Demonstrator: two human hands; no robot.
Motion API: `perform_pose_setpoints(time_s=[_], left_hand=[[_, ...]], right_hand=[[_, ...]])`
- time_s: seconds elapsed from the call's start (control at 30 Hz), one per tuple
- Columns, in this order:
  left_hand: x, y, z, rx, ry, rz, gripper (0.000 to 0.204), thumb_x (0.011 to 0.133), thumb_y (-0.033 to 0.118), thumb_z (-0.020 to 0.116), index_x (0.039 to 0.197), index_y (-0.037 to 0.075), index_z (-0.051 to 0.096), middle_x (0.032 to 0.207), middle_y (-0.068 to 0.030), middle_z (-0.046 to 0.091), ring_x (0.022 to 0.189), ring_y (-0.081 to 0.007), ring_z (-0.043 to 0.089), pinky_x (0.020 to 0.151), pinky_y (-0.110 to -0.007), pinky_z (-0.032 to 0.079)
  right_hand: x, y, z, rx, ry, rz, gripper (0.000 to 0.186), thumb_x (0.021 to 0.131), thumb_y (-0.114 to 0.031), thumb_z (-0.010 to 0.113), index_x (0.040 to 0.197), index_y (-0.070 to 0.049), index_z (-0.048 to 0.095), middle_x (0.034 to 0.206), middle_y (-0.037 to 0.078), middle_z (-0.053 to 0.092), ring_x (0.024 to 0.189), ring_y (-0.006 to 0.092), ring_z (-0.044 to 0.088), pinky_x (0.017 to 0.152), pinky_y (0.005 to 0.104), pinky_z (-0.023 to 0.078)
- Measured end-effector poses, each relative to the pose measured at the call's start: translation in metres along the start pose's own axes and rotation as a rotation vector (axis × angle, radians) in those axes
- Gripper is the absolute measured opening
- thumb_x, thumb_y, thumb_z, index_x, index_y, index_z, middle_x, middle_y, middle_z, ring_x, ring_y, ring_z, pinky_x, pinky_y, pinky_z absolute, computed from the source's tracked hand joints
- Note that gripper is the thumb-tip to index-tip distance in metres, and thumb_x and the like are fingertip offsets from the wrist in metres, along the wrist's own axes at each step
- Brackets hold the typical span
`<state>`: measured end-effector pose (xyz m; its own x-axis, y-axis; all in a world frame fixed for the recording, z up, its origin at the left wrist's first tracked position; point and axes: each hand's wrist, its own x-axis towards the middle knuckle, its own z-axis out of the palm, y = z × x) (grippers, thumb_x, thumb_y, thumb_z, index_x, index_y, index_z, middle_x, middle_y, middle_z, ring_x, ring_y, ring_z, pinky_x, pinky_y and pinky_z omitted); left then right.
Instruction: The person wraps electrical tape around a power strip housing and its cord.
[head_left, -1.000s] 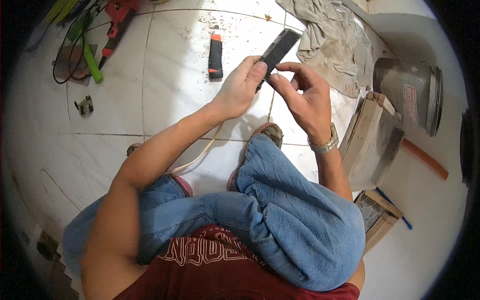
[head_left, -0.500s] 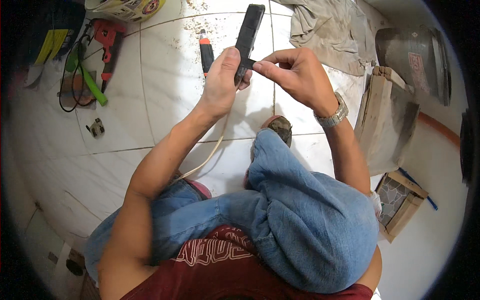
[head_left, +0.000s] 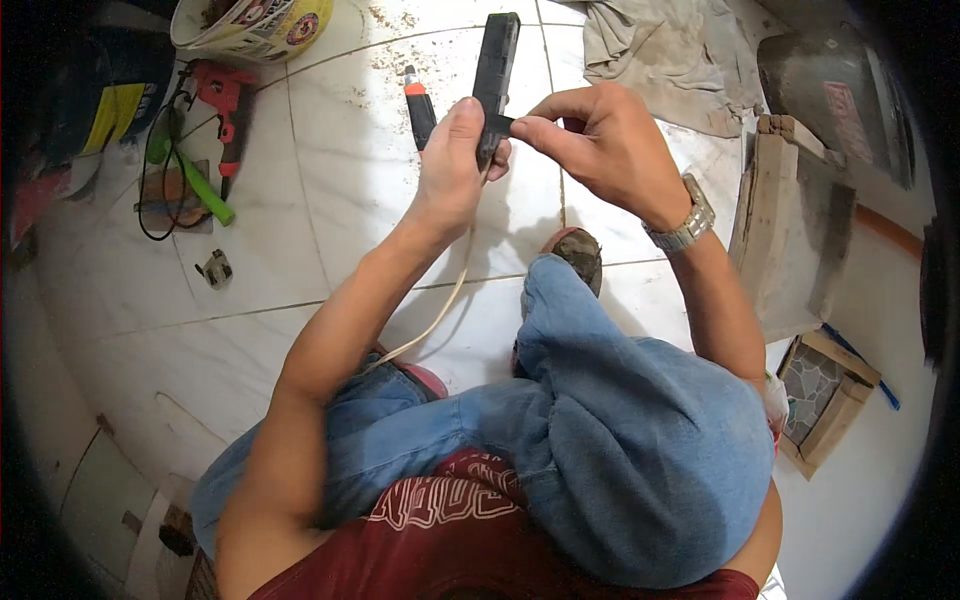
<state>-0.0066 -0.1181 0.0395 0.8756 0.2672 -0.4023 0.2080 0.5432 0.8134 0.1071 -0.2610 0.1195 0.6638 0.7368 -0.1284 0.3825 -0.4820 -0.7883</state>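
Note:
My left hand is wrapped round the lower end of a long black bar that looks like a power strip. A pale cord runs from that end down toward my legs. Between finger and thumb, my right hand pinches the end of a short black strip, which looks like electrical tape and joins the bar beside my left fingers. Just left of the bar, a black-and-orange handled tool with a metal tip lies on the tiles.
To the left lie a red power tool with a black cord, a green-handled tool and a small metal piece. A bucket stands behind. A grey cloth, wooden box and dark container are on the right.
The whole view has shifted slightly, so the floor things appear a little farther right and lower. Both hands keep nearly the same hold on the bar and the black strip.

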Motion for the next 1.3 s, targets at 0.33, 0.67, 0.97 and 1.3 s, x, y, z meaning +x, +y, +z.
perform_pose_setpoints(time_s=[0.33,0.67,0.97,1.3], left_hand=[[-0.004,0.007,0.0,-0.183,-0.04,-0.005,0.055,0.111,0.052,0.037,0.11,0.001,0.057,0.085,-0.0062,0.059,0.072,-0.0122,0.054,0.062,-0.028,0.045],[-0.003,0.003,-0.005,-0.163,-0.067,0.081,0.055,0.111,0.05,0.037,0.121,0.0,0.058,0.102,-0.0102,0.067,0.087,-0.0163,0.063,0.076,-0.032,0.052],[0.003,0.013,-0.015,-0.083,-0.17,-0.003,0.049,0.113,0.046,0.036,0.13,0.004,0.055,0.11,-0.0062,0.065,0.092,-0.015,0.062,0.073,-0.032,0.052],[0.006,0.0,-0.012,-0.065,-0.08,0.055,0.046,0.112,0.043,0.039,0.118,0.0,0.056,0.095,-0.0082,0.062,0.079,-0.015,0.06,0.067,-0.032,0.052]], right_hand=[[0.015,0.013,0.009,0.032,-0.041,0.012,0.031,0.087,-0.033,0.075,0.088,-0.003,0.081,0.055,0.013,0.062,0.046,0.0212,0.056,0.05,0.0352,0.046],[0.026,0.019,0.015,0.074,-0.121,0.009,0.031,0.085,-0.033,0.076,0.087,-0.002,0.081,0.062,0.016,0.068,0.052,0.025,0.065,0.056,0.0354,0.051],[0.029,0.012,0.019,-0.02,-0.072,-0.041,0.029,0.086,-0.03,0.072,0.088,-0.002,0.081,0.064,0.017,0.069,0.056,0.0313,0.066,0.063,0.0397,0.054],[0.022,0.021,0.01,-0.08,-0.034,-0.047,0.033,0.085,-0.034,0.073,0.094,-0.003,0.08,0.057,0.016,0.064,0.054,0.0269,0.066,0.057,0.0382,0.052]])
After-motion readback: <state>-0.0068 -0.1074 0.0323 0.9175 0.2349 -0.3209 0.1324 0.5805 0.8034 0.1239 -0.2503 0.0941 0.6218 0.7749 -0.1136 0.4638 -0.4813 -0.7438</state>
